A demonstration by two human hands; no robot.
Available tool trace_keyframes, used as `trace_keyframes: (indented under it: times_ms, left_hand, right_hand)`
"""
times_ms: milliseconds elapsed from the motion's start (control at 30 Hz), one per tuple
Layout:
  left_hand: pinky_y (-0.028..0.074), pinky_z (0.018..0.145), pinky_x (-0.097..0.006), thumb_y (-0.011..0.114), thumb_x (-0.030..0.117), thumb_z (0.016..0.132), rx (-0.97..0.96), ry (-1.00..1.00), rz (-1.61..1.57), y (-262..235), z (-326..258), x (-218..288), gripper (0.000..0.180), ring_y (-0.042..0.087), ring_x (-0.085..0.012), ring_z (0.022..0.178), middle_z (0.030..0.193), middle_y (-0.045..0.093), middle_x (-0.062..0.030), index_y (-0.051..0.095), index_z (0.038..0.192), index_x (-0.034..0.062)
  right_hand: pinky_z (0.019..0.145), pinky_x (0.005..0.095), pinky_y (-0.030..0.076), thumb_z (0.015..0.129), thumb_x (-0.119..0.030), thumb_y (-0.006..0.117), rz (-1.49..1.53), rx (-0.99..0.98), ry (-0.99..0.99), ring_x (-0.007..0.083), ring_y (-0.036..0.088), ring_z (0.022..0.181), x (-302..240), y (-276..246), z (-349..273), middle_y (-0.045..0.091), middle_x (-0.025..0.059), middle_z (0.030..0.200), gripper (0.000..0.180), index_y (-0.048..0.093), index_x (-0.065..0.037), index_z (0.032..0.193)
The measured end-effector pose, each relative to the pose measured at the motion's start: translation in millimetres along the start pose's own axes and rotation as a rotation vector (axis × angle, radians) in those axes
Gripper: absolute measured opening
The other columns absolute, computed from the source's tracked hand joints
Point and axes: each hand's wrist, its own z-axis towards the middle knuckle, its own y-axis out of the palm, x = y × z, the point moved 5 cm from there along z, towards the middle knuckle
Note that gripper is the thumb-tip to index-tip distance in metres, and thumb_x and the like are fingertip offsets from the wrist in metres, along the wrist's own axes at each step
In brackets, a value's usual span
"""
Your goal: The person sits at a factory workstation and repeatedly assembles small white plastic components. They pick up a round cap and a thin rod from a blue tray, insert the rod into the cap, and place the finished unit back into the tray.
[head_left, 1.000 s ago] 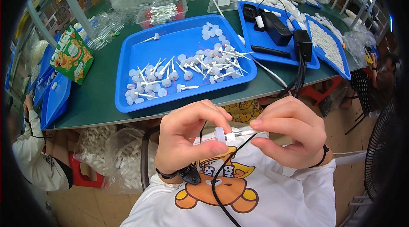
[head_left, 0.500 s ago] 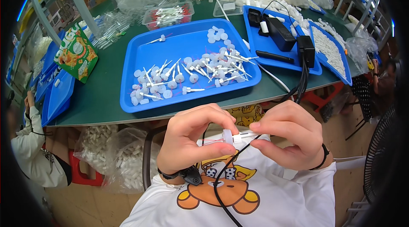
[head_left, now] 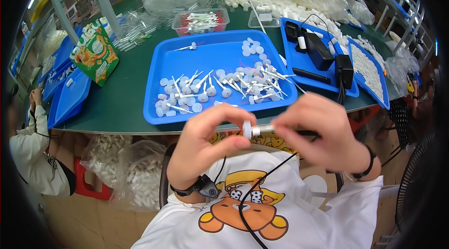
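Note:
Just in front of the table edge, my left hand (head_left: 206, 141) pinches a translucent round cap (head_left: 247, 129) between thumb and forefinger. A white stem (head_left: 263, 129) points from the cap toward my right hand (head_left: 322, 132), whose thumb and fingertips are closed on its far end. My right hand is smeared by motion, and the stem's tip is hidden in its fingers. Beyond my hands lies a blue tray (head_left: 161, 64) with many similar pieces (head_left: 226, 91), round caps with white stems and thin reddish threads. Several loose round caps (head_left: 252, 46) lie in its far right corner.
At right stand a blue tray (head_left: 299, 77) with black adapters (head_left: 319, 52) and a tray of small white parts (head_left: 367, 69). Behind are a clear box (head_left: 201, 21) of thin sticks and heaped white tubes (head_left: 255, 1). A green snack bag (head_left: 96, 55) stands left; a co-worker's sleeve (head_left: 30, 122) shows far left.
Both hands have risen with the piece toward the table edge. My right hand is now blurred by motion. The whole view has shifted slightly, so the trays appear farther right.

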Motion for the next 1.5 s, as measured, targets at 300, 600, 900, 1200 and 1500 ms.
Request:
trace_keyframes:
  times_ms: [300,600,900,1200,1500]
  left_hand:
    - [0.049,0.075,-0.032,0.056,0.003,0.086,0.613,-0.011,0.93,-77.6,-1.1,5.9,0.016,0.063,-0.0217,0.086,0.095,0.065,-0.0127,0.063,0.099,-0.0029]
    - [0.039,0.091,-0.039,0.055,0.001,0.084,0.666,-0.155,1.254,-117.1,-9.7,-8.7,0.016,0.055,-0.0277,0.1,0.102,0.061,-0.0098,0.065,0.095,0.0033]
    - [0.032,0.101,-0.044,0.06,0.01,0.084,0.64,-0.299,1.369,-134.5,-9.5,-25.7,0.019,0.044,-0.0318,0.12,0.125,0.053,-0.0106,0.07,0.1,0.0103]
    - [0.028,0.103,-0.047,0.063,0.018,0.084,0.568,-0.442,1.279,-152.9,0.8,-44.5,0.021,0.037,-0.0338,0.126,0.13,0.048,-0.0148,0.071,0.103,0.0176]
    - [0.037,0.095,-0.043,0.068,0.012,0.079,0.653,-0.246,1.264,-145.7,2.6,-26.7,0.014,0.046,-0.033,0.116,0.119,0.056,-0.0129,0.066,0.092,0.0069]
  right_hand:
    - [0.067,0.0346,0.052,0.075,-0.012,0.065,-0.224,-0.135,0.313,0.0263,0.067,0.071,132.6,17.6,91.9,0.068,0.014,0.074,0.017,0.07,0.001,0.084]
    - [0.073,0.0367,0.053,0.074,-0.022,0.067,-0.493,-0.466,0.359,0.0291,0.067,0.079,175.6,47.5,144.0,0.069,0.0161,0.083,0.023,0.071,-0.001,0.083]
    - [0.077,0.0415,0.053,0.071,-0.014,0.063,-0.499,-0.445,0.331,0.0335,0.065,0.093,174.4,85.7,219.3,0.068,0.0184,0.096,0.025,0.068,-0.001,0.092]
    - [0.072,0.0372,0.053,0.067,-0.01,0.068,-0.442,-0.274,0.189,0.0291,0.067,0.079,219.7,122.5,273.4,0.07,0.0137,0.083,0.015,0.072,-0.004,0.08]
    - [0.071,0.0419,0.052,0.073,-0.015,0.062,-0.337,-0.159,-0.114,0.0337,0.065,0.081,180.5,140.8,265.7,0.067,0.0146,0.08,0.012,0.068,-0.004,0.077]
